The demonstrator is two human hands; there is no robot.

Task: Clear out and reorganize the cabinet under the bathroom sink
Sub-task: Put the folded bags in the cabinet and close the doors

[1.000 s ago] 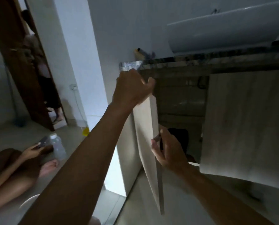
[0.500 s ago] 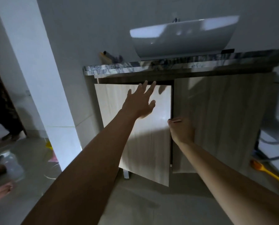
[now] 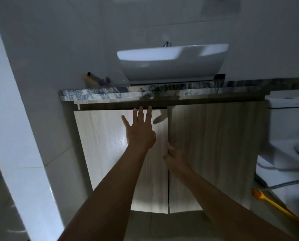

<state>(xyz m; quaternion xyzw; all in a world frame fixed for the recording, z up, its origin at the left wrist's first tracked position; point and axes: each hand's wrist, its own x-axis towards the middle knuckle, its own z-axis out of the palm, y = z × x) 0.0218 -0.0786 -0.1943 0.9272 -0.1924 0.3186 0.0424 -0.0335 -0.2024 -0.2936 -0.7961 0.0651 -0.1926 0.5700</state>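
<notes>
The under-sink cabinet has two pale wood-grain doors, and both look closed or nearly so. My left hand (image 3: 140, 131) lies flat with spread fingers on the upper right part of the left door (image 3: 107, 145). My right hand (image 3: 174, 158) sits at the seam between the left door and the right door (image 3: 215, 150). Its fingers are curled against the left door's edge, and I cannot tell whether they grip it. The inside of the cabinet is hidden.
A white basin (image 3: 171, 65) stands on the marble counter (image 3: 93, 95), with a few small items at the counter's back left. A toilet (image 3: 291, 136) stands at the right, with a hose and an orange-handled brush (image 3: 274, 204) on the floor. A white wall corner (image 3: 23, 153) juts out at the left.
The left door has swung from wide open to closed against the cabinet. My left hand went from gripping its top edge to lying flat on its face. My view moved back and centred.
</notes>
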